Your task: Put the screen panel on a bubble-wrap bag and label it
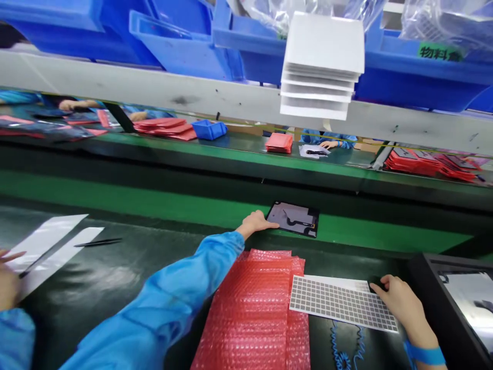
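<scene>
My left hand reaches forward and grips the left edge of a thin tablet screen panel, thumb along its near corner. The panel has a black border, a grey back and a dark flex cable, and lies on the green strip. At the right, my right hand is over the end of a white sheet of small grey square stickers. Its thumb and index finger close around a small dark thing too unclear to name. Between my arms lie red bubble-wrap bags.
A co-worker's hand is at the left by white strips and black tweezers. A black box stands right; a coiled blue cord lies in front. Overhead are a shelf beam, blue bins and hanging white cards.
</scene>
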`<state>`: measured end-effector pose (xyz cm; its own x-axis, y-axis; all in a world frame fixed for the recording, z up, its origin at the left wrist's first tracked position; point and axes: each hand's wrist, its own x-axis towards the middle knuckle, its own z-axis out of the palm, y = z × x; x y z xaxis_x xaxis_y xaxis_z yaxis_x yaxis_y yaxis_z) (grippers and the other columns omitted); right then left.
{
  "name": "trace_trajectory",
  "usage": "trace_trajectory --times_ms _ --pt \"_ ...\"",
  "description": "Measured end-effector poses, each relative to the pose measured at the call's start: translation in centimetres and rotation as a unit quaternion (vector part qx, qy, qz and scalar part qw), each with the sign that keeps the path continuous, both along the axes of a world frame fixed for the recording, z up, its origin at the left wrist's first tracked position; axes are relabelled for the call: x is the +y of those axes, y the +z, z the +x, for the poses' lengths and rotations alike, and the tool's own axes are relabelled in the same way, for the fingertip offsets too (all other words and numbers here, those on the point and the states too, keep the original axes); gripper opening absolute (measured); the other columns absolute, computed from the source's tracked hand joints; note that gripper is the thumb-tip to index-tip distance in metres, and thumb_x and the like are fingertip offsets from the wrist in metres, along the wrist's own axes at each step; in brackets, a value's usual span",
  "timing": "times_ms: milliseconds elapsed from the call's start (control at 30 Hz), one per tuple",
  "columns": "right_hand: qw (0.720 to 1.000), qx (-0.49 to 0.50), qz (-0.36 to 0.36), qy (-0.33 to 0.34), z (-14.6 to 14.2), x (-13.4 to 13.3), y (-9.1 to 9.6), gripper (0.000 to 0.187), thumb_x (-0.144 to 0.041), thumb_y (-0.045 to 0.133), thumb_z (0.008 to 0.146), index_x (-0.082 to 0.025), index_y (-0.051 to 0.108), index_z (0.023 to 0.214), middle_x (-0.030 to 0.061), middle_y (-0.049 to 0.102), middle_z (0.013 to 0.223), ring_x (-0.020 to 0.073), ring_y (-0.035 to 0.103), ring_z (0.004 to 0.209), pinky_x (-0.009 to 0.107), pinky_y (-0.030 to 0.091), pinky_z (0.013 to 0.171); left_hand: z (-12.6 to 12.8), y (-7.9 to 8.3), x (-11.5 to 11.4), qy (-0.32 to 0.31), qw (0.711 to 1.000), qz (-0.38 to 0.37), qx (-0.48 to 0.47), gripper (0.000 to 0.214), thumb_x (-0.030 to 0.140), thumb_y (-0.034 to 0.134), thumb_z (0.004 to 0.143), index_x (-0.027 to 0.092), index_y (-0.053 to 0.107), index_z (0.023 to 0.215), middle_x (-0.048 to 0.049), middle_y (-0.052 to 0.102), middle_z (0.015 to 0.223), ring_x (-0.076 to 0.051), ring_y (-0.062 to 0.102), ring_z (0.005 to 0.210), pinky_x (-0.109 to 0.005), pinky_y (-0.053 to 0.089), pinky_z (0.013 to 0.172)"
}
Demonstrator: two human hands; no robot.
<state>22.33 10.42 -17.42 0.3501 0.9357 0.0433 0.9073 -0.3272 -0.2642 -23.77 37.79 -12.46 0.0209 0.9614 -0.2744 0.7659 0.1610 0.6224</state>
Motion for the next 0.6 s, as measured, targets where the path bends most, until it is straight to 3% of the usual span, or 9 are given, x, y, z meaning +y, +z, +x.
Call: trace_trajectory --times_ms 100,200,300,400,500,600 --pt "1.0 0.011 0.007 0.021 0.4 0.7 -0.3 0.021 -0.041 0.062 0.087 -0.025 0.062 0.073 0.007 0.067 0.076 0.0306 0.071 0.078 0.039 0.052 0.072 0.6 -0.5 1.9 0.013 0.998 -0.057 -0.017 0.034 0.043 0.072 0.1 0.015 0.07 0.118 -0.0089 0.071 0.12 -0.025 0.07 0.109 -0.046 0.058 0.097" --pt "0.999 0.018 0.025 0.035 0.7 0.7 0.0 0.021 -0.037 0.053 0.091 -0.025 0.058 0.076 0.0083 0.066 0.078 0.0308 0.07 0.076 0.04 0.051 0.069 0.0 -0.3 1.9 0.034 0.992 -0.091 -0.079 0.033 0.04 0.072 0.1 0.015 0.069 0.122 -0.0081 0.07 0.123 -0.026 0.07 0.109 -0.045 0.06 0.094" --pt "0.996 0.031 0.073 0.03 0.0 0.2 0.9 0.029 -0.044 0.04 0.101 -0.021 0.059 0.101 0.0146 0.072 0.097 0.0326 0.072 0.087 0.042 0.055 0.076 0.0 0.5 1.2 0.054 0.977 -0.097 -0.184 0.034 0.037 0.071 0.101 0.014 0.067 0.126 -0.0096 0.069 0.124 -0.024 0.07 0.105 -0.042 0.062 0.09" --pt "0.99 0.059 0.114 0.055 -2.6 -0.9 1.6 0.046 -0.053 0.032 0.107 -0.018 0.052 0.13 0.0178 0.072 0.118 0.0317 0.074 0.106 0.041 0.057 0.086 -0.1 2.0 0.2 0.072 0.948 -0.063 -0.303 0.033 0.036 0.068 0.103 0.015 0.065 0.128 -0.0091 0.069 0.12 -0.02 0.071 0.098 -0.038 0.063 0.083" --pt "0.988 0.062 0.034 0.139 -6.0 -2.6 1.2 0.06 -0.065 0.048 0.104 -0.024 0.051 0.147 0.0096 0.078 0.103 0.0323 0.078 0.092 0.039 0.059 0.074 -1.6 4.4 -2.5 0.085 0.915 -0.021 -0.395 0.032 0.032 0.068 0.102 0.015 0.064 0.128 -0.008 0.071 0.113 -0.018 0.071 0.089 -0.034 0.063 0.077" --pt "0.978 0.017 -0.074 0.194 -8.1 -4.0 -0.2 0.066 -0.064 0.061 0.099 -0.026 0.055 0.153 0.0047 0.078 0.083 0.0368 0.078 0.078 0.042 0.059 0.067 -4.3 6.7 -8.7 0.078 0.887 -0.017 -0.455 0.029 0.025 0.068 0.092 0.012 0.068 0.118 -0.0117 0.075 0.098 -0.021 0.074 0.081 -0.031 0.063 0.072"
